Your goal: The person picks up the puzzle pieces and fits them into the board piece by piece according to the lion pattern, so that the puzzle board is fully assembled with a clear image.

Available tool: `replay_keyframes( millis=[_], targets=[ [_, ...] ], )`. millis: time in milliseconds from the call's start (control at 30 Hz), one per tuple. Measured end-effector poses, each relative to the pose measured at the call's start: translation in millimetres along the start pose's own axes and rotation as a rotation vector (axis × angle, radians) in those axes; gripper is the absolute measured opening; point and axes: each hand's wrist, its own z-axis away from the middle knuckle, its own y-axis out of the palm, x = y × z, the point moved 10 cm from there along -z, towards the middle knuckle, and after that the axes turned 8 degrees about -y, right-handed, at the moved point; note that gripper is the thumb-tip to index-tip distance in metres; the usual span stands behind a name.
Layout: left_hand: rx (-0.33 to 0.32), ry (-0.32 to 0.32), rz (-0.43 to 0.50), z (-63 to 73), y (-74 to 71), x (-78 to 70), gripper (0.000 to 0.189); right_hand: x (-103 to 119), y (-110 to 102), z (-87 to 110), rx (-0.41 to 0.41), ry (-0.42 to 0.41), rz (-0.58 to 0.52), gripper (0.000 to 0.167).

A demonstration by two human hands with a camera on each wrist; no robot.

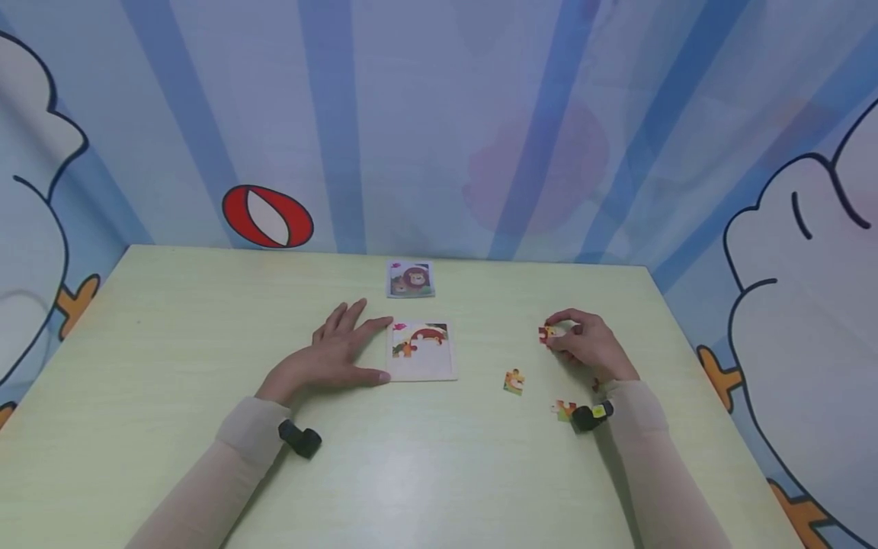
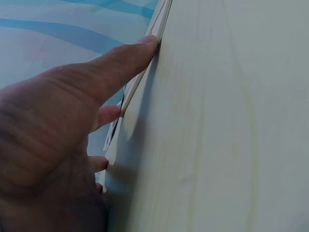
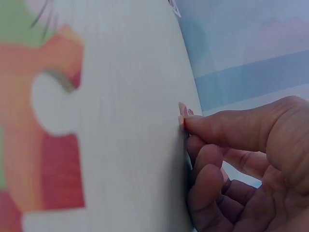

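Observation:
A white puzzle tray (image 1: 434, 369) lies mid-table, with several printed jigsaw pieces fitted along its top and left. My left hand (image 1: 336, 353) rests at the tray's left side, thumb at the lower corner and index finger at the upper one; the left wrist view shows the thumb against the tray edge. Off to the right, my right hand (image 1: 591, 347) pinches a red and orange puzzle piece (image 1: 544, 334) between thumb and fingers. In the right wrist view that piece (image 3: 183, 115) is seen nearly edge-on, close to the tabletop.
A loose yellow-green piece (image 1: 514, 381) lies between the tray and my right hand. Another piece (image 1: 565, 410) sits by the right wrist camera, with one more partly hidden under the wrist. Behind the tray is a lion picture card (image 1: 410, 280). A printed curtain (image 1: 425, 137) borders the table's back.

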Motion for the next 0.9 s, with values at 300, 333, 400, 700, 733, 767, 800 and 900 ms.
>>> replay_keyframes(
  millis=[300,333,400,700,733,767,800,900],
  targets=[
    [0.002,-0.009,-0.005,-0.6,0.5,1.7,0.097,5.1,-2.3,4.3,-0.028,-0.043,-0.042,0.039],
    [0.001,-0.005,-0.004,-0.9,0.6,2.0,0.097,5.3,-2.5,4.8,-0.038,-0.049,-0.047,0.039],
    [-0.001,0.002,0.006,-0.7,0.7,1.4,0.098,6.2,-3.3,5.9,-0.058,-0.07,-0.043,0.038],
    [0.0,-0.003,-0.011,-0.6,0.6,1.5,0.098,9.5,-5.3,10.0,-0.128,-0.126,0.004,0.037],
    [0.001,-0.007,-0.012,-1.1,0.7,2.0,0.098,9.7,-5.0,10.5,-0.127,-0.124,0.0,0.037],
    [0.002,-0.008,-0.012,-1.3,0.9,2.4,0.098,9.2,-4.7,10.8,-0.124,-0.121,-0.005,0.036],
    [0.002,-0.008,-0.013,-1.5,1.0,2.4,0.097,8.9,-4.4,11.0,-0.122,-0.12,-0.011,0.036],
    [0.003,-0.012,-0.013,-1.9,1.1,2.6,0.097,9.1,-4.8,11.5,-0.121,-0.123,-0.022,0.036]
  ],
)
